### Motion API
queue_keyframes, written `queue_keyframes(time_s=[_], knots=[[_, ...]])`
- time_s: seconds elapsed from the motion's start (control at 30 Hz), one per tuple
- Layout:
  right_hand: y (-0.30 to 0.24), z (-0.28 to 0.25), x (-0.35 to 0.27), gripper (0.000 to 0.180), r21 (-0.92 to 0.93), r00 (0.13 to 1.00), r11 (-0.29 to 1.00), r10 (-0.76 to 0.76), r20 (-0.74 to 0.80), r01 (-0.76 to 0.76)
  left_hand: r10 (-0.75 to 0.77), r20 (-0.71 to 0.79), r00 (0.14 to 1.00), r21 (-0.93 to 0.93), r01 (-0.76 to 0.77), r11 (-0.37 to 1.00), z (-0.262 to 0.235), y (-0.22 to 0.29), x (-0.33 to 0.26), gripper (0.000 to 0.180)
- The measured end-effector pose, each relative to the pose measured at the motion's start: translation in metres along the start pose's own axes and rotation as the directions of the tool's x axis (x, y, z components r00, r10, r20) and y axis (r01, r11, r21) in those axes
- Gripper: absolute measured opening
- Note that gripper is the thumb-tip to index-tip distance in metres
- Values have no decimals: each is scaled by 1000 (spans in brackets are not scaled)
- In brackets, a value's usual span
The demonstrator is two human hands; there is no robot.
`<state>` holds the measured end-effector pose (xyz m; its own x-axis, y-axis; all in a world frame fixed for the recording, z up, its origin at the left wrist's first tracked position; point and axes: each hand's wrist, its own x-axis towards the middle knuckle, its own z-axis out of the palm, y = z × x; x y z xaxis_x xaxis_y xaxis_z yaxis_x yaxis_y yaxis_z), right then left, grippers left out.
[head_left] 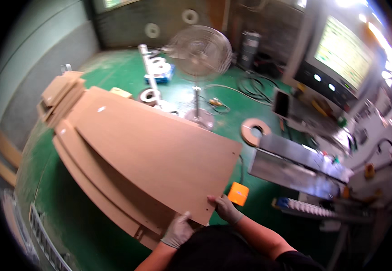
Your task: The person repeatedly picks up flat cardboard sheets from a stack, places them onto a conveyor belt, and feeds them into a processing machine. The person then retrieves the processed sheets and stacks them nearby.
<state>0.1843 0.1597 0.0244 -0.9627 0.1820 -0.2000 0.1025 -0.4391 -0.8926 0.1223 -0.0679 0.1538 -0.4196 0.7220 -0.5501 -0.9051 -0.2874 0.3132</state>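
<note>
Head view: a broad, stiff, likely heavy fibreboard panel (155, 149) is gripped at its near edge by gloved left hand (178, 231) and right hand (225, 208); widely spaced edge holds are judged best

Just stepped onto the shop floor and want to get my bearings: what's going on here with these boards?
A person in gloves holds the near edge of the top brown board, left hand and right hand both at its near corner. It lies on a stack of similar boards over a green floor. A pedestal fan stands beyond, and a machine with a lit screen is on the right.
</note>
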Motion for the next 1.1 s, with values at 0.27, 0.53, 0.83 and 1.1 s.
queue_keyframes(time_s=[0.27,0.53,0.83,1.1], knots=[[-126,-51,-146,56,152,877,988,71,-474,3,354,-218,909,-53,-373,926,-61,98,60,45],[-123,-176,-357,52,77,630,997,48,-775,19,488,-324,810,38,-504,863,-157,178,117,53],[-142,-186,-422,45,-147,300,965,-77,-951,-218,297,-360,885,34,-305,952,-129,106,128,56],[-141,-230,-464,52,-273,119,581,-288,-950,-767,491,100,865,916,-273,293,-227,100,146,58]])
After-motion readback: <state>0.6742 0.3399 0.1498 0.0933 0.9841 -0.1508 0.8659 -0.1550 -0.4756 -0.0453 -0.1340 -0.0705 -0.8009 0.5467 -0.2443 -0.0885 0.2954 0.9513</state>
